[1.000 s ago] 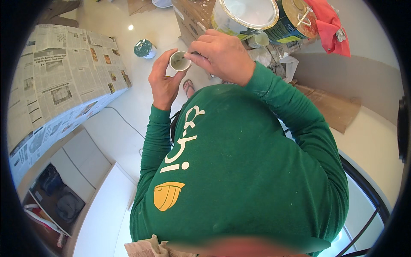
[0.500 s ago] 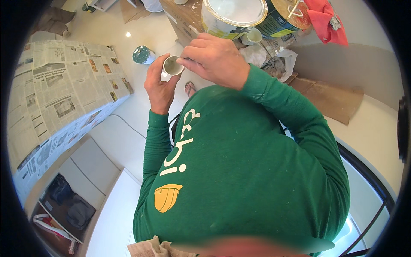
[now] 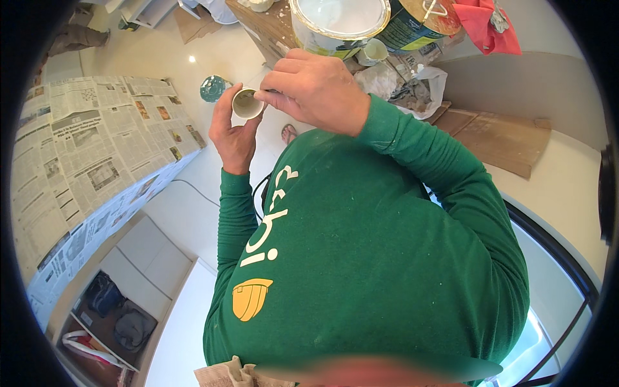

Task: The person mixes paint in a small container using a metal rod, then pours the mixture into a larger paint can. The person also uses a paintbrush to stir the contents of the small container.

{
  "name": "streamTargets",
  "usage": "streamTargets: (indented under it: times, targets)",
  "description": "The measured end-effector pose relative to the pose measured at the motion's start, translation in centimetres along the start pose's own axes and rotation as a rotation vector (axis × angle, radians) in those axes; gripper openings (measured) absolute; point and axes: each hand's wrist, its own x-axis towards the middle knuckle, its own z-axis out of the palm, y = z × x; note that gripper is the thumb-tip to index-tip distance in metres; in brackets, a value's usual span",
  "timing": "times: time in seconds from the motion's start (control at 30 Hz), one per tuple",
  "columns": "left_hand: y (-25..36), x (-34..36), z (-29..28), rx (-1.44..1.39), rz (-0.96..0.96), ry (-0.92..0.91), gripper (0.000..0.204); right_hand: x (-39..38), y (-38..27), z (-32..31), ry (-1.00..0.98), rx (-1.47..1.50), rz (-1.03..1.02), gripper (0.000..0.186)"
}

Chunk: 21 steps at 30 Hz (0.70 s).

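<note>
My left hand [image 3: 233, 137] is wrapped around a small white cup [image 3: 248, 105], its mouth turned up toward me. Thumb and fingers sit on opposite sides of the cup. The inside looks greyish, and I cannot make out what it holds. At the cup's right rim my right hand [image 3: 320, 91] pinches with thumb and forefinger, the other fingers curled. Just beyond that hand stands a large paint bucket [image 3: 340, 18] with a white top and drips down its side. A second pale cup [image 3: 372, 53] is beside the bucket.
A dark tin [image 3: 416, 27] and a red cloth [image 3: 488, 29] are at the back right, near crumpled plastic [image 3: 431, 90]. Cardboard [image 3: 500, 138] lies at right. Newspaper [image 3: 97, 145] covers a surface at left. A small tin [image 3: 215, 89] stands on the floor.
Both hands and the cup have shifted slightly left. The right thumb and forefinger remain at the cup's rim. My view has shifted a little too.
</note>
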Motion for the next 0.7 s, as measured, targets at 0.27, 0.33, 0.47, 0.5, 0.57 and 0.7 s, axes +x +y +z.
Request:
streamTargets:
  times: [0.27, 0.33, 0.47, 0.5, 0.57, 0.7]
  targets:
    - [-0.1, -0.1, -0.3, 0.047, 0.023, -0.005, 0.057, -0.3, 0.0, 0.4, -0.044, -0.012, -0.03, 0.016]
    - [-0.3, 0.4, 0.1, 0.023, 0.057, -0.015, 0.057, -0.2, 0.4, 0.2, -0.069, -0.059, -0.056, 0.015]
    - [0.2, 0.6, 0.6, 0.024, 0.056, -0.023, 0.056, 0.1, 0.4, -0.4, -0.088, 0.019, 0.05, 0.02]
    - [0.5, 0.6, 0.6, 0.036, 0.048, -0.02, 0.056, 0.3, 0.4, -0.5, -0.098, 0.007, 0.086, 0.021]
    - [0.9, 0.7, 0.7, 0.086, 0.036, -0.049, 0.055, 0.2, 0.4, -0.8, -0.205, 0.053, 0.238, 0.028]
    - [1.5, 0.6, 1.2, 0.087, -0.016, -0.09, 0.053, -1.3, 2.2, -3.6, -0.006, 0.228, 0.379, 0.034]
